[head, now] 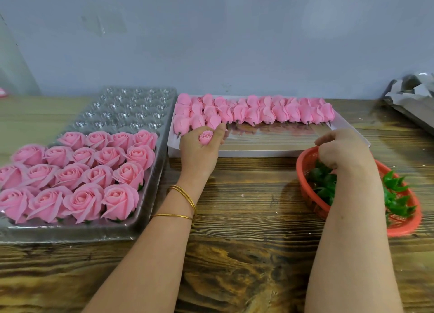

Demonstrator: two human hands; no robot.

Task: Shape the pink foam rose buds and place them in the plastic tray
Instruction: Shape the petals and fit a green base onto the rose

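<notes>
Spanning the foreground, a dark-grained wooden table [246,219] meets a grey-blue wall [211,42]. The left hand [199,154] curls round a pink bud [206,137] at the white box [258,152], right of the plastic tray [131,106]. The right hand [340,153] dips into a red basket [404,229], grip unclear.

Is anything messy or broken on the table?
Nothing looks broken or spilled. The open pink foam roses sit neatly in the clear plastic tray. Only a crumpled grey cardboard piece lies at the far right edge.
</notes>
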